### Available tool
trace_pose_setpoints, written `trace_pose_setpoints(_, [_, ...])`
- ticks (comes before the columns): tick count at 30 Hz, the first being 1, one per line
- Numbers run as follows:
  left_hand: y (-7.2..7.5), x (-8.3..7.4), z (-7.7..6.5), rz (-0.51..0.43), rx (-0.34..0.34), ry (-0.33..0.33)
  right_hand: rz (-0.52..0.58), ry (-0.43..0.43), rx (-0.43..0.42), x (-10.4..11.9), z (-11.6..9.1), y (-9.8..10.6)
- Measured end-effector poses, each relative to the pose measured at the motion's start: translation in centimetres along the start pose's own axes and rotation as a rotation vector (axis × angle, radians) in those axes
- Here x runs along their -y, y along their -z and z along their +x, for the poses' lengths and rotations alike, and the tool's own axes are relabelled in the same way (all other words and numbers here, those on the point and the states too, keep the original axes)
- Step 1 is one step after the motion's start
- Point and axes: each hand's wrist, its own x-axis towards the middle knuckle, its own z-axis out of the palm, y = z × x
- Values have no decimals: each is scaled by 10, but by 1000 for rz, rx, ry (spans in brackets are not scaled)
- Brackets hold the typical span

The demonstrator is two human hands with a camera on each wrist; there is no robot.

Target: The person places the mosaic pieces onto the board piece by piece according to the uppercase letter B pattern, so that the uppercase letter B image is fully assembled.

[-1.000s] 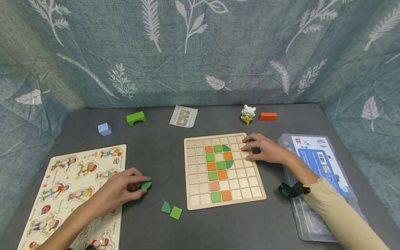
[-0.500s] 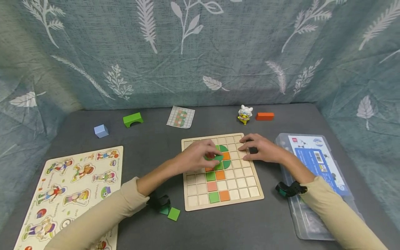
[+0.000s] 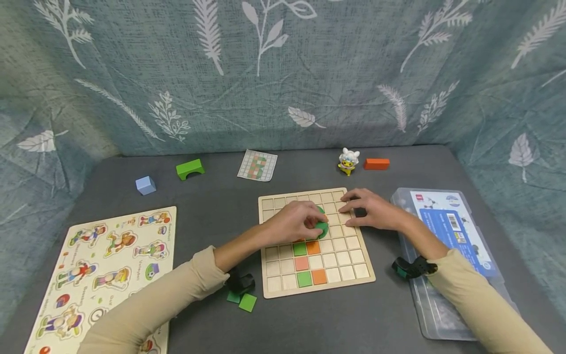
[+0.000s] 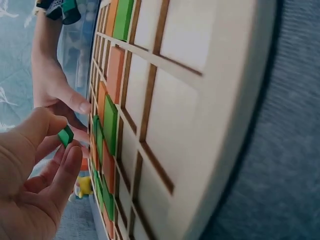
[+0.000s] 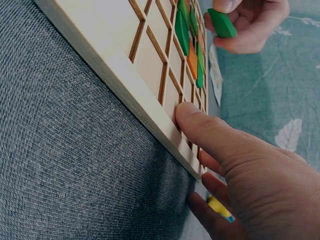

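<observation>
My left hand (image 3: 289, 223) hovers over the wooden grid board (image 3: 275, 282), pinching a dark green tile (image 4: 66, 136) between thumb and fingertips. In the right wrist view that green tile (image 5: 221, 23) is apart from the board. Green and orange square tiles and dark green quarter-circle tiles sit in the grid; my left hand covers some in the head view. My right hand (image 3: 373, 210) rests at the board's upper right, its thumb on a cell and other fingers around the corner.
Near the front lie a green square tile (image 3: 247, 303) and a partly covered dark green tile (image 3: 233, 297). A pattern card (image 3: 258, 165), a figurine (image 3: 348, 161) and blocks stand behind. A sports puzzle board (image 3: 106, 241) lies left, a plastic case (image 3: 442, 314) right.
My left hand has carried the green tile from beside the puzzle board onto the grid board, then slightly farther right. The right hand has stayed at the board's edge.
</observation>
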Motion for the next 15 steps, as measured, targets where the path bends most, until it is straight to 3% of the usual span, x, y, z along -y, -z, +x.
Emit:
trace_pose_setpoints(3, [1, -2, 2, -9, -4, -3, -4, -1, 3, 1, 0, 0])
trace_pose_setpoints(6, [0, -3, 4, -79, -11, 23, 1, -11, 7, 2, 0, 1])
trace_pose_setpoints(10, [0, -5, 5, -196, -16, 128, 7, -19, 12, 2, 0, 1])
trace_pose_setpoints(15, [0, -7, 5, -242, -12, 216, 11, -23, 15, 2, 0, 2])
